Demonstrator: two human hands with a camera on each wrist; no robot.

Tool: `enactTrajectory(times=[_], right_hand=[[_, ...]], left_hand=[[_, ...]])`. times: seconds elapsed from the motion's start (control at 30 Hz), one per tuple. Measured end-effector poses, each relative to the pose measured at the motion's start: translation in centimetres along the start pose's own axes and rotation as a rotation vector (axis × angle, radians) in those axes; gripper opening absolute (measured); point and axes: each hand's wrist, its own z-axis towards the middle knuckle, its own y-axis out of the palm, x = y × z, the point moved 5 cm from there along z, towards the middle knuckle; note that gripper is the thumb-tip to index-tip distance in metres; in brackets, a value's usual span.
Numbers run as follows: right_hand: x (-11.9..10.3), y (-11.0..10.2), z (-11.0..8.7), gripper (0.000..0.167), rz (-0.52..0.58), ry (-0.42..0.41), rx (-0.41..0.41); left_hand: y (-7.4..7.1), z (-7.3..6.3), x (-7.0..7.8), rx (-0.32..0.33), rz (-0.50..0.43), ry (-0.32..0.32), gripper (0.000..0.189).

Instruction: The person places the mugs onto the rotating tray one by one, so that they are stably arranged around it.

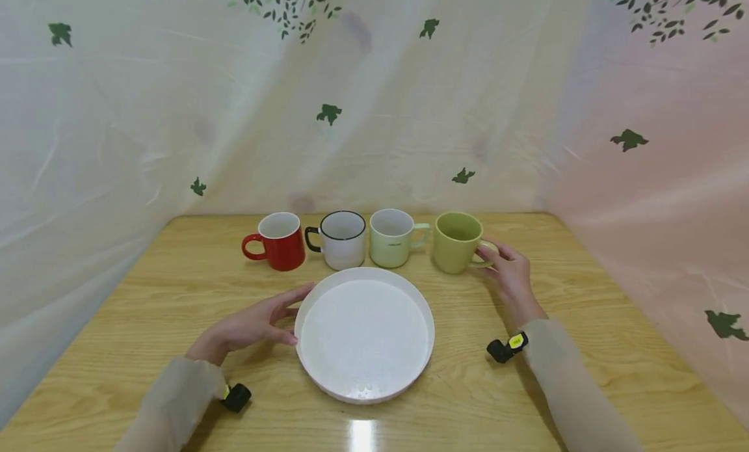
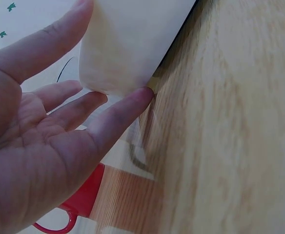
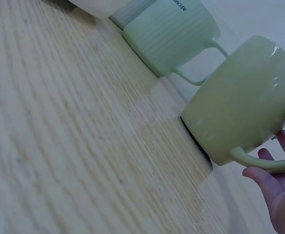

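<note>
My left hand touches the left rim of a round white tray, its fingers mostly straight and spread. In the left wrist view, the fingertips of the left hand meet the tray's side wall. Over on the right, my right hand holds the handle of an olive-green mug. The right wrist view shows the thumb and fingers of that hand around the handle. The mug stands upright, its base on or very close to the table.
A row of mugs lies behind the tray: a red mug, a white mug with a black rim and a pale green mug. They stand on a wooden table. A leaf-patterned cloth hangs behind it.
</note>
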Motion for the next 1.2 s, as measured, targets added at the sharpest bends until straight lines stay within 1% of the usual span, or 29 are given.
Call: enactTrajectory(times=[0.3,0.57,0.77,0.87,1.13,1.2], right_hand=[[-0.9,0.5,-1.1,0.01,0.004,-0.016,-0.012],[-2.5,1.2,-2.6,0.009,0.065,-0.036,-0.038],[-3.6,1.8,-3.6,0.01,0.1,-0.044,-0.07],[-4.1,2.1,-4.1,0.01,0.1,-0.047,-0.082],[-4.7,3.5,-6.0,0.018,0.106,-0.082,-0.177],[-4.7,3.8,-6.4,0.019,0.1,-0.084,-0.188]], left_hand=[[0.0,-0.1,0.1,-0.002,-0.001,-0.004,0.093],[0.1,0.0,0.1,-0.009,0.004,0.01,0.092],[0.0,0.0,0.1,-0.003,0.014,-0.003,0.091],[0.0,0.0,0.1,-0.004,0.015,-0.005,0.091],[0.3,-0.2,0.4,-0.01,0.001,0.018,0.093],[0.3,-0.1,0.4,-0.011,-0.001,0.027,0.093]])
